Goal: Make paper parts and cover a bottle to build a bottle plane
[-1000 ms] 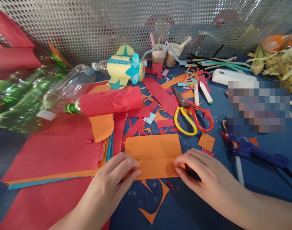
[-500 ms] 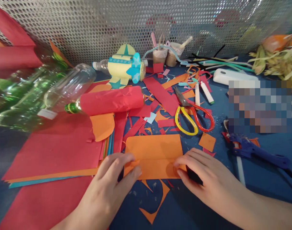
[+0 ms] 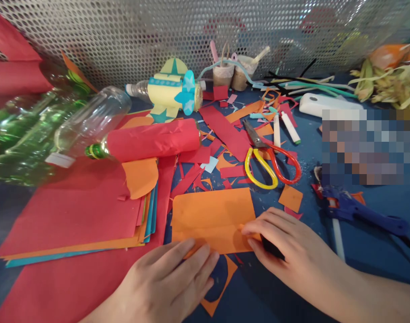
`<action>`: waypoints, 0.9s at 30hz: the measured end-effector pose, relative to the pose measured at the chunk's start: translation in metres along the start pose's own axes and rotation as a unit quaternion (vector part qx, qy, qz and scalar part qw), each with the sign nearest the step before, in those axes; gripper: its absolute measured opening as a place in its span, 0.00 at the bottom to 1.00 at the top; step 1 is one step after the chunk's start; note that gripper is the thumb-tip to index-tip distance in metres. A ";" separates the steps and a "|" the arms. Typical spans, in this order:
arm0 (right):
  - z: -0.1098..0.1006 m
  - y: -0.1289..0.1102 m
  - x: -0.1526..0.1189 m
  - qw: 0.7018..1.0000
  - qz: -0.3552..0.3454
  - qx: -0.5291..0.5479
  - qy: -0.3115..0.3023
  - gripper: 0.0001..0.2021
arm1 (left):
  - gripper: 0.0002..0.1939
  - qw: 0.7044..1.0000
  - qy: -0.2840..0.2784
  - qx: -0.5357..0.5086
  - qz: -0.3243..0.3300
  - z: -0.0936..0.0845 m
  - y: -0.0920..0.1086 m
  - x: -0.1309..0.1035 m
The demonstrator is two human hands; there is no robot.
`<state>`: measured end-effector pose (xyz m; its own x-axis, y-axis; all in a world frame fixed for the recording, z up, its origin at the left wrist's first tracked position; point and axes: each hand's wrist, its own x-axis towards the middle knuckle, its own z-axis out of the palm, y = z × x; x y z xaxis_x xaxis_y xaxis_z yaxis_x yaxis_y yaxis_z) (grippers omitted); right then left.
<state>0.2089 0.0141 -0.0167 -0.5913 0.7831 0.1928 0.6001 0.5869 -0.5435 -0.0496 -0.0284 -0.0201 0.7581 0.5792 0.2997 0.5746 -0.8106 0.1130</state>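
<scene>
An orange paper piece (image 3: 211,211) lies on the blue table with a crease across its lower part. My right hand (image 3: 285,237) pinches its lower right edge between thumb and fingers. Flat over the lower left edge, my left hand (image 3: 171,278) has its fingers stretched out on the paper and hides that corner. Scissors (image 3: 261,166) with yellow and red handles lie just beyond the paper. A bottle wrapped in red paper (image 3: 154,141) rests at the upper left of it. Below the paper is a curved orange offcut (image 3: 226,285).
Stacked coloured sheets (image 3: 80,211) and plastic bottles (image 3: 90,116) fill the left. Red and orange scraps (image 3: 225,130) spread over the middle. A blue glue gun (image 3: 366,211) lies at the right. Two small cups (image 3: 223,74) stand near the perforated metal screen (image 3: 131,36).
My left hand has let go of the paper's left edge, moved down and right, and flattened. The paper is turned slightly. My right hand has hardly moved.
</scene>
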 end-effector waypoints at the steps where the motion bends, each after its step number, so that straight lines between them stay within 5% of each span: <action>1: 0.000 0.000 0.000 1.000 0.001 0.000 -0.002 0.09 | 0.16 1.000 -0.003 0.002 -0.005 0.000 0.000 0.000; 9: 0.000 0.000 0.000 1.000 -0.004 -0.003 -0.002 0.09 | 0.15 0.998 -0.004 -0.019 -0.052 -0.001 0.000 0.003; 27: 0.001 -0.001 0.001 0.999 -0.019 -0.036 0.013 0.07 | 0.14 0.998 0.049 -0.009 -0.032 0.001 0.001 0.009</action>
<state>0.2066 0.0141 -0.0169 -0.6003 0.7648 0.2341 0.6150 0.6285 -0.4763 -0.0419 -0.0239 -0.0180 0.6860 0.6185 0.3832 0.6142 -0.7746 0.1508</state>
